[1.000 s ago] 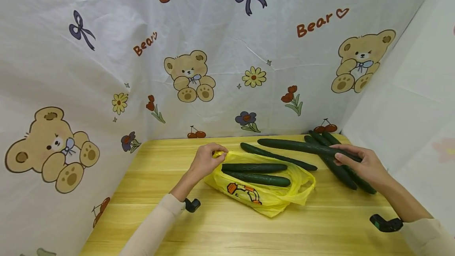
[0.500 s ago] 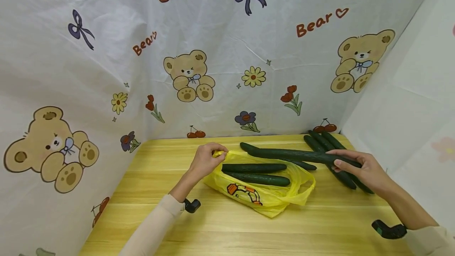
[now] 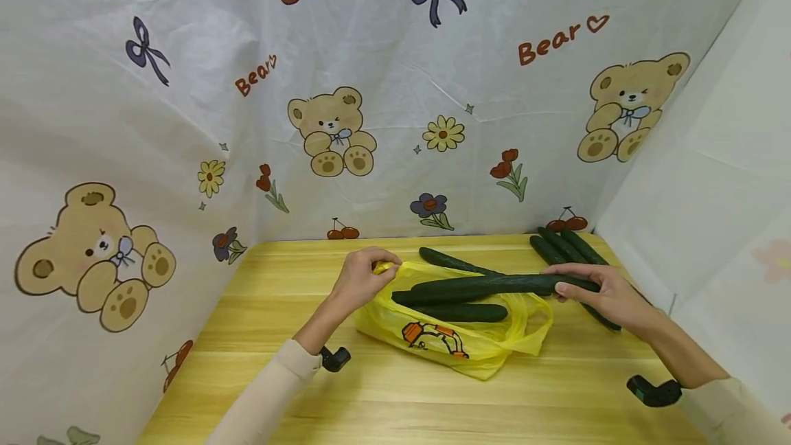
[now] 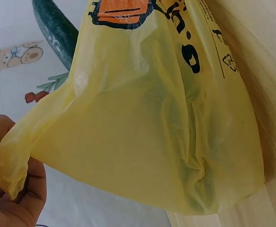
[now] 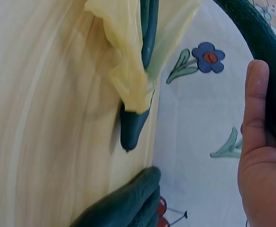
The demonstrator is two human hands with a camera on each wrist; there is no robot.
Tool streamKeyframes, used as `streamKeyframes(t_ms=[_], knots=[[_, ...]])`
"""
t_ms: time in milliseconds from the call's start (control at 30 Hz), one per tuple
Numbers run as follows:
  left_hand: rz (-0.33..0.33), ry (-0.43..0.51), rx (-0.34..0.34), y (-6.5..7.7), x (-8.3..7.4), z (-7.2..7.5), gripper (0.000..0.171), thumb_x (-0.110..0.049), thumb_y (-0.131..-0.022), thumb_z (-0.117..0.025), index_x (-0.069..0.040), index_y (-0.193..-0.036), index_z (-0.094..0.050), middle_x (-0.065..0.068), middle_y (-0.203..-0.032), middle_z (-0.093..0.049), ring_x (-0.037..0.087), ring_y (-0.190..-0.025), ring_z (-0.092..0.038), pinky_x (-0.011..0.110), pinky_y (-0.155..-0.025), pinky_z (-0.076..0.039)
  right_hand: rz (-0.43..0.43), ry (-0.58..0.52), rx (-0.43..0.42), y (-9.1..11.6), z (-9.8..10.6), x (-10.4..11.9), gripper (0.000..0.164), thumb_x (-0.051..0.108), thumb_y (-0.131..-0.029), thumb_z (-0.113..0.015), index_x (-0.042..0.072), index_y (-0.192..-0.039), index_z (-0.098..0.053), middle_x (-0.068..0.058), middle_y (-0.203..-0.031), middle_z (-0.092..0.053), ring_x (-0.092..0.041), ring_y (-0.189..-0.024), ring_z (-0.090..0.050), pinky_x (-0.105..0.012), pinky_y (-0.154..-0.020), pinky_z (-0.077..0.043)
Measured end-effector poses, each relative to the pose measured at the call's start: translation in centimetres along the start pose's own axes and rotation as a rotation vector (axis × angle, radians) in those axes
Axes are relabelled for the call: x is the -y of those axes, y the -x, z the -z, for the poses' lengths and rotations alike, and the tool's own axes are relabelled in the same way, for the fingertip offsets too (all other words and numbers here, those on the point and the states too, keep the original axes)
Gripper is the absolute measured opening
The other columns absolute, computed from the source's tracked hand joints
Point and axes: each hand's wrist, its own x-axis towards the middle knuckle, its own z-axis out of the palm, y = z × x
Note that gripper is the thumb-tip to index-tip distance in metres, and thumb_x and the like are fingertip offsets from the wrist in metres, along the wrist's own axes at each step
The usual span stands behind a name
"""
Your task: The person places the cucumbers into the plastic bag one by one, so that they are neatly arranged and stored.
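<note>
A yellow plastic bag (image 3: 426, 345) lies on its side with its mouth spread, two cucumbers inside. My left hand (image 3: 364, 280) pinches the bag's edge at its left end; the left wrist view shows the gathered film (image 4: 14, 161) between thumb and fingers. Over the bag's mouth, my right hand (image 3: 602, 297) grips one end of a long dark green cucumber (image 3: 488, 285). That cucumber's far end points left, above a cucumber in the bag (image 3: 460, 312). In the right wrist view the thumb (image 5: 256, 104) lies along the held cucumber (image 5: 265, 42).
Behind the bag lies a loose cucumber (image 3: 451, 261), partly covered by the bag. Several more cucumbers (image 3: 575, 246) lie at the table's back right corner. A printed sheet (image 3: 383, 204) hangs behind the wooden table (image 3: 278, 294) and at its sides.
My right hand has carried the cucumber left and down, from over the cucumbers at the right to over the bag's mouth. My left hand stays at the bag's edge.
</note>
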Motion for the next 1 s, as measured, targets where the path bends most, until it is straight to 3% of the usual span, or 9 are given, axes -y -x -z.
streamKeyframes(t_ms=[100,267,467,600,700,833,1000], knots=[[-0.007,-0.001,-0.002,0.1,-0.1,0.1,0.009,-0.019,-0.100,-0.078,-0.021,-0.105,-0.085,-0.005,-0.106,-0.081,0.010,-0.069,-0.050,0.024,-0.065,-0.041,0.023,-0.005,0.023,-1.0,-0.6,0.4,0.034,0.004,-0.107,-0.063,0.000,-0.140,-0.067,0.001,-0.107,-0.082,-0.017,-0.092,-0.076,-0.020,-0.085,-0.058],[-0.025,-0.007,-0.004,0.1,-0.4,0.4,0.009,-0.019,-0.100,-0.077,-0.022,-0.105,-0.085,-0.004,-0.107,-0.081,0.010,-0.069,-0.050,0.023,-0.064,-0.040,0.013,-0.042,0.059,-2.4,-1.7,0.7,0.033,0.007,-0.107,-0.064,0.002,-0.139,-0.069,-0.001,-0.115,-0.081,-0.015,-0.095,-0.076,-0.023,-0.086,-0.060],[-0.043,-0.009,0.002,0.1,-0.4,0.5,0.009,-0.018,-0.100,-0.077,-0.020,-0.105,-0.085,-0.003,-0.105,-0.081,0.009,-0.069,-0.050,0.023,-0.063,-0.040,0.029,-0.096,0.109,-3.9,-3.4,0.1,0.032,0.007,-0.108,-0.064,0.000,-0.139,-0.069,-0.008,-0.111,-0.080,-0.019,-0.091,-0.075,-0.026,-0.084,-0.061],[-0.047,0.002,0.008,0.2,-0.4,0.5,0.009,-0.018,-0.101,-0.077,-0.020,-0.104,-0.085,-0.005,-0.105,-0.081,0.009,-0.071,-0.051,0.023,-0.065,-0.042,0.044,-0.120,0.137,-5.1,-4.9,-0.1,0.032,0.008,-0.108,-0.065,0.000,-0.138,-0.070,-0.020,-0.127,-0.076,-0.013,-0.096,-0.076,-0.027,-0.086,-0.063],[-0.039,0.005,0.010,0.3,-0.3,0.5,0.008,-0.018,-0.100,-0.078,-0.021,-0.104,-0.085,-0.006,-0.104,-0.080,0.009,-0.073,-0.052,0.024,-0.066,-0.044,0.038,-0.136,0.164,-6.1,-6.1,0.0,0.032,0.011,-0.108,-0.065,0.001,-0.138,-0.070,-0.026,-0.135,-0.072,-0.017,-0.102,-0.077,-0.026,-0.089,-0.062],[-0.028,0.006,0.013,0.3,-0.2,0.5,0.009,-0.019,-0.101,-0.078,-0.023,-0.105,-0.085,-0.007,-0.104,-0.080,0.010,-0.072,-0.051,0.024,-0.066,-0.043,-0.001,-0.148,0.184,-7.1,-7.3,0.0,0.031,0.015,-0.108,-0.067,0.005,-0.137,-0.072,-0.024,-0.139,-0.071,-0.021,-0.106,-0.078,-0.024,-0.094,-0.060],[-0.021,0.009,0.012,0.1,-0.2,0.5,0.009,-0.020,-0.101,-0.078,-0.023,-0.105,-0.085,-0.007,-0.105,-0.080,0.011,-0.071,-0.050,0.024,-0.066,-0.041,-0.014,-0.184,0.226,-8.4,-8.6,0.1,0.033,0.016,-0.108,-0.067,0.004,-0.139,-0.070,-0.026,-0.138,-0.070,-0.018,-0.104,-0.080,-0.036,-0.095,-0.064]])
